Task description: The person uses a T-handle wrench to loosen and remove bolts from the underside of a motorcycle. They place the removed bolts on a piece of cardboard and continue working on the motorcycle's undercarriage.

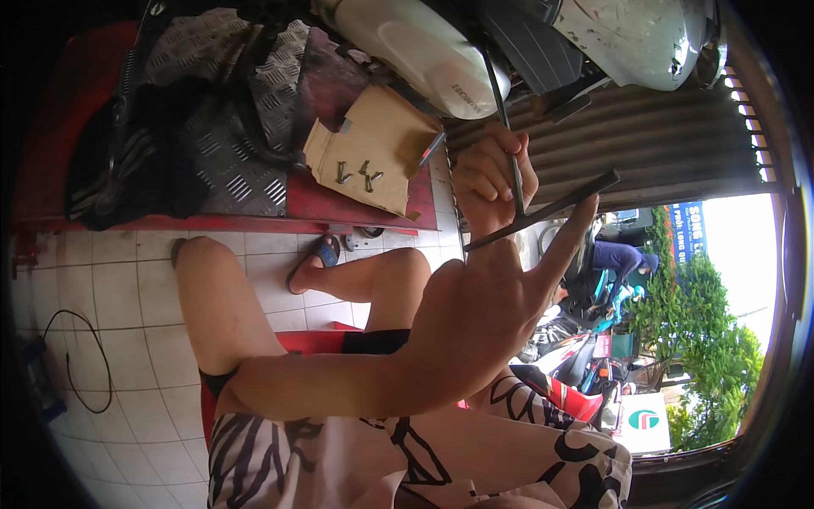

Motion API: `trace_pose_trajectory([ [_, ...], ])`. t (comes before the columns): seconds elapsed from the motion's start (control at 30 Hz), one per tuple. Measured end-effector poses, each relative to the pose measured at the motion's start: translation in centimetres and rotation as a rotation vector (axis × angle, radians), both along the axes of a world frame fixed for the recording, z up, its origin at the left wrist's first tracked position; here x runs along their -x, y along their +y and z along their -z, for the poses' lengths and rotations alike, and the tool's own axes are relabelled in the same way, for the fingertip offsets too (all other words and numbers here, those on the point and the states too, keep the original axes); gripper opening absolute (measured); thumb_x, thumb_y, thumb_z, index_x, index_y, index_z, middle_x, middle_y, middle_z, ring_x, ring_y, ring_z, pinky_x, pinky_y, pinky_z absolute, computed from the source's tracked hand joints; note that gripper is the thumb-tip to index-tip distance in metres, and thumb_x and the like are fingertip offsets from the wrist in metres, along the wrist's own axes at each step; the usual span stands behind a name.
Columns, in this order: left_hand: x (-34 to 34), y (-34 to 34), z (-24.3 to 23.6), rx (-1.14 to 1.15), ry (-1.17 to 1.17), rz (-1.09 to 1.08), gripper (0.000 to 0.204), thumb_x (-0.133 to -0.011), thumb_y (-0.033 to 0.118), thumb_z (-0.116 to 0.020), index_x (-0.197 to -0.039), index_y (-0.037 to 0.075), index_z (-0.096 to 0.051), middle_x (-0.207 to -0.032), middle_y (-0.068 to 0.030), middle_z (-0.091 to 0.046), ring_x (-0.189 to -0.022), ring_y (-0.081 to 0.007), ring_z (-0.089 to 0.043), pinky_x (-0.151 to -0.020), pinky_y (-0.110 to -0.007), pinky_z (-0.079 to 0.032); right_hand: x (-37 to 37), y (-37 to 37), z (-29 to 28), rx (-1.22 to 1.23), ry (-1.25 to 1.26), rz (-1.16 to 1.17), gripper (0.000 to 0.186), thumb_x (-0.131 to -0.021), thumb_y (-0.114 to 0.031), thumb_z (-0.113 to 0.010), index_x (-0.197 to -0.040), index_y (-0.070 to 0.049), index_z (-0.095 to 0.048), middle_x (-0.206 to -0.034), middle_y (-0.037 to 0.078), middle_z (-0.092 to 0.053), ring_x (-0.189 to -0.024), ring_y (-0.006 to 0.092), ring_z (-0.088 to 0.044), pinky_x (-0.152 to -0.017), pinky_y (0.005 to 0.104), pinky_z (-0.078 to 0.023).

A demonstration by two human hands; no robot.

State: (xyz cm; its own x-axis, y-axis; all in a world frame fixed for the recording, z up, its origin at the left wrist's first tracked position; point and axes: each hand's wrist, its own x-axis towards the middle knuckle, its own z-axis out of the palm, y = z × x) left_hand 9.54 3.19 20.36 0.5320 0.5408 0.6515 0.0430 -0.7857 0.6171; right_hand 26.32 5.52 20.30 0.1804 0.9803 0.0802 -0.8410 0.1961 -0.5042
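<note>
**Both hands on a wrench under the scooter**

Head view: My right hand [490, 180] is wrapped tight round the shaft of the T-handle wrench [519, 191]. My left hand [487, 310] grips its crossbar, one finger stretched along it. The shaft runs up to the white scooter [420, 51]. Loose bolts [358, 174] lie on cardboard [381, 136] nearby. I judge a fastener is being turned; the next twist calls for keeping the shaft straight and seated.
</note>
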Motion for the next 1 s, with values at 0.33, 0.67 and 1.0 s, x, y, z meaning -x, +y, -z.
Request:
trace_pose_trajectory([
  [0.33,1.2,0.5,-1.5,0.091,0.296,-0.109,0.070,-0.083,0.034,-0.065,-0.135,-0.007,-0.044,-0.050,0.0017,-0.049,-0.043,-0.0094,-0.053,-0.038,-0.024,-0.040,-2.2,0.1,0.0,-0.097,0.144,-0.115,0.023,-0.096,-0.017,-0.057,-0.077,-0.006,-0.048,-0.047,-0.001,-0.042,-0.034,0.0036,-0.037,-0.032,0.0171,-0.028],
  [0.67,-3.2,-0.4,0.6,0.017,0.049,0.197,0.075,-0.078,0.022,-0.069,-0.145,0.008,-0.038,-0.063,-0.0018,-0.051,-0.044,-0.0091,-0.047,-0.039,-0.025,-0.041,-4.0,1.3,2.4,-0.156,0.076,-0.236,0.021,-0.097,-0.015,-0.053,-0.081,-0.004,-0.048,-0.049,-0.002,-0.043,-0.034,0.0028,-0.036,-0.032,0.0177,-0.025],
  [1.0,-1.3,-0.6,-0.9,0.103,0.235,0.103,0.067,-0.084,0.032,-0.066,-0.131,-0.011,-0.047,-0.050,0.0024,-0.043,-0.035,-0.0083,-0.043,-0.034,-0.026,-0.037,-4.6,1.8,-1.2,-0.223,0.188,-0.300,0.022,-0.098,-0.023,-0.054,-0.087,-0.005,-0.049,-0.051,-0.002,-0.041,-0.037,0.0030,-0.035,-0.035,0.0180,-0.025],
])
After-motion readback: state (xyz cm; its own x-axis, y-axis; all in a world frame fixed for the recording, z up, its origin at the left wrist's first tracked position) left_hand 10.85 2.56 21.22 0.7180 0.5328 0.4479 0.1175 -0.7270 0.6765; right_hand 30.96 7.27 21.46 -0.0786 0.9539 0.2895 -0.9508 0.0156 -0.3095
